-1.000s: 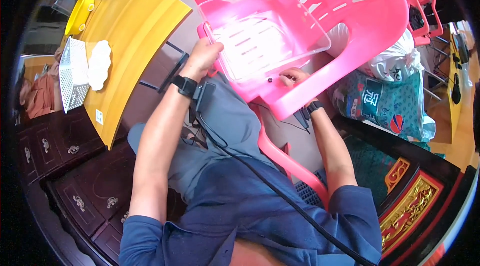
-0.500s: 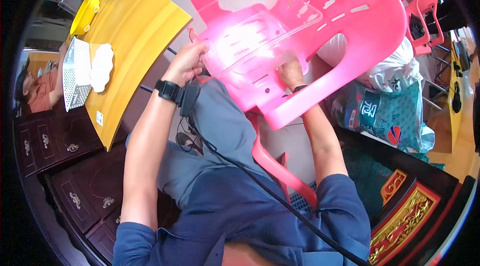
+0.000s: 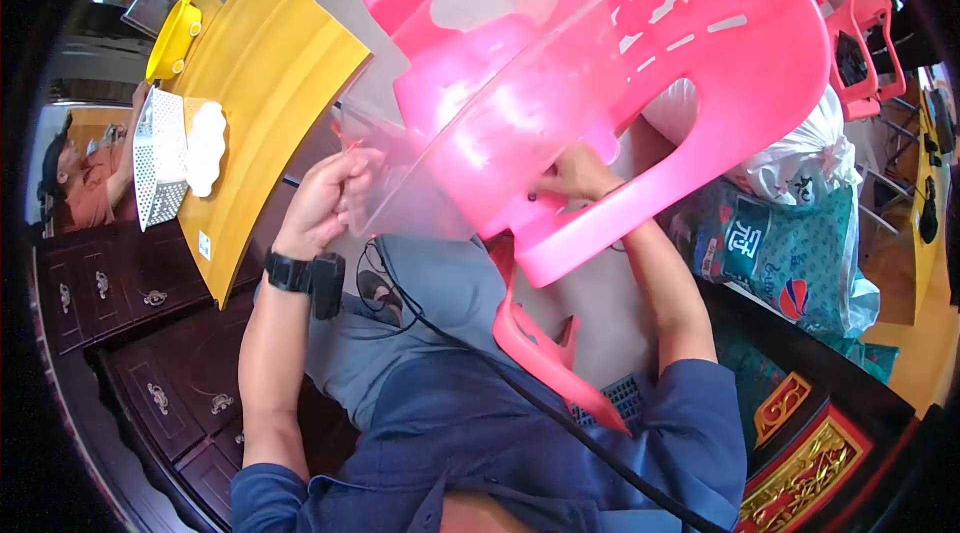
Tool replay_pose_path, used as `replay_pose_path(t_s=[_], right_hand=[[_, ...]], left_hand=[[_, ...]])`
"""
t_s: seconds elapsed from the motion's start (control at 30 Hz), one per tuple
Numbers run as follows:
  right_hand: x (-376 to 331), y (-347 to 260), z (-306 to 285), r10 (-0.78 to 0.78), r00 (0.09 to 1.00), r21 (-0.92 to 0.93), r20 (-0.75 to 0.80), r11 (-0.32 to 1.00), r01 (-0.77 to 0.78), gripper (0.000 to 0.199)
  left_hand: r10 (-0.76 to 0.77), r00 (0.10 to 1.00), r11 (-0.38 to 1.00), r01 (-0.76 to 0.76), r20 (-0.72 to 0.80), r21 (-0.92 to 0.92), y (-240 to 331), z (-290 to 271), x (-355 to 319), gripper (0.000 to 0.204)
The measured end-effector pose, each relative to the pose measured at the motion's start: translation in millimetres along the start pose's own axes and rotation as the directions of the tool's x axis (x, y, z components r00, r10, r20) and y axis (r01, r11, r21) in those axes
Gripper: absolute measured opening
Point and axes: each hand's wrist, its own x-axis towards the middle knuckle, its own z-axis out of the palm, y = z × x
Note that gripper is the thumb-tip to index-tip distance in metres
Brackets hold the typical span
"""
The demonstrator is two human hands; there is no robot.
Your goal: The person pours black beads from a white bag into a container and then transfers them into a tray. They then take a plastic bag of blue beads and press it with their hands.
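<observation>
A clear, see-through plastic box (image 3: 425, 178) is tilted over the seat of a pink plastic armchair (image 3: 740, 43). My left hand (image 3: 335, 191) is closed at the box's left side, beside a small red piece (image 3: 345, 141) on its edge. My right hand (image 3: 582, 175) reaches past the chair's near armrest and is curled at the right end of the box, close to the seat. Its fingertips are partly hidden. Through the box's walls I see the pink seat, with a bright glare on it.
On the left stands a yellow wooden table (image 3: 275, 63) bearing a white perforated basket (image 3: 160, 158), a white scalloped item (image 3: 206, 148) and a yellow tub (image 3: 175, 38). Another person (image 3: 95, 183) is beside it. Filled bags (image 3: 775, 258) lie right. A black cable (image 3: 520, 383) crosses my body.
The box has tipped, with its left side drawn toward me and its far side raised. My left hand has moved left and nearer; my right hand has come slightly nearer.
</observation>
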Motion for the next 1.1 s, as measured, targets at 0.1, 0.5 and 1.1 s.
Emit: replay_pose_path(t_s=[0.1,0.5,1.1], right_hand=[[-22,-10,5,-0.035,0.998,-0.06,0.057,0.997,0.038,0.039],[-9,18,31,-0.203,0.961,-0.065,-0.186,0.979,0.194,0.02],[74,51,29,-0.018,0.904,-0.218,-0.427,0.972,-0.084,0.014]], left_hand=[[-0.023,1.0,0.995,0.023,0.006,-0.095,-9,-13,-14,0.033],[0.015,0.989,0.947,0.033,0.15,-0.318,-23,8,-54,0.039],[-0.002,1.0,0.941,0.0,-0.003,-0.339,-24,16,-54,0.042]])
